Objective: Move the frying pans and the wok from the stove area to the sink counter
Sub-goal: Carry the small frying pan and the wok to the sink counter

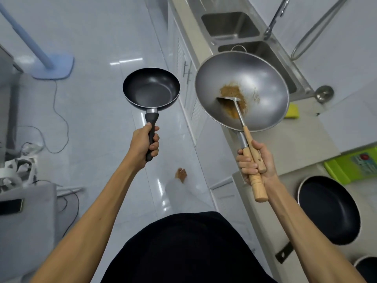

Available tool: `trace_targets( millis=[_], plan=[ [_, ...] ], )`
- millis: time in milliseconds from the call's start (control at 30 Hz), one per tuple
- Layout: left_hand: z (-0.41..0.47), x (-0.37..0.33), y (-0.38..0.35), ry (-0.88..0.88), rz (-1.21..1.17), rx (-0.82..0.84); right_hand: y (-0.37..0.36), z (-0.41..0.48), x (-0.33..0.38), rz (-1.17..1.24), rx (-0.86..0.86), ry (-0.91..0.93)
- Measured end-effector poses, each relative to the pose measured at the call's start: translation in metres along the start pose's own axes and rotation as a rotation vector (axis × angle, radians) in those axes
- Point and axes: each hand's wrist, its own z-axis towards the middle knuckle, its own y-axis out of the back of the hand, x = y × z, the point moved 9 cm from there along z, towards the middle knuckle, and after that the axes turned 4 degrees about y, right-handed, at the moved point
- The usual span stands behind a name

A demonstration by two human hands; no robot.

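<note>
While left hand (145, 142) clamps frying pan (151, 89) handle, right hand (256, 163) clamps wok (241, 89) handle; no legible writing.

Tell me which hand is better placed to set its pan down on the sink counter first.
Right, probably: the right hand already holds the wok over the counter, while the left hand's frying pan hangs over the floor.

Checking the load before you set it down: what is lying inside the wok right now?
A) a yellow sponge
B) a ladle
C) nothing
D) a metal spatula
D: a metal spatula rests in the wok on brown residue, its wooden handle gripped with the wok's by the right hand.
</note>
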Motion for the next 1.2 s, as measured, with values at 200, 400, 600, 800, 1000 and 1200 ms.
trace_targets(
  millis=[200,400,600,800,1000,1200],
  plan=[
    [0.103,-0.076,-0.014,-0.015,0.036,-0.004,-0.041,0.092,0.06,0.045,-0.013,0.006],
    [0.194,-0.156,-0.044,-0.031,0.016,-0.002,-0.084,0.169,0.136,0.039,-0.016,0.01],
    [0.26,-0.211,-0.058,-0.029,-0.005,-0.002,-0.125,0.231,0.193,0.024,-0.029,-0.005],
    [0.331,-0.257,-0.059,-0.005,-0.019,-0.008,-0.171,0.303,0.235,0.009,-0.016,-0.018],
    [0.413,-0.326,-0.047,-0.001,-0.001,0.008,-0.231,0.384,0.268,0.029,-0.003,-0.023],
    [0.498,-0.422,-0.022,0.027,0.086,0.035,-0.303,0.467,0.296,0.086,-0.049,0.025]
  ],
)
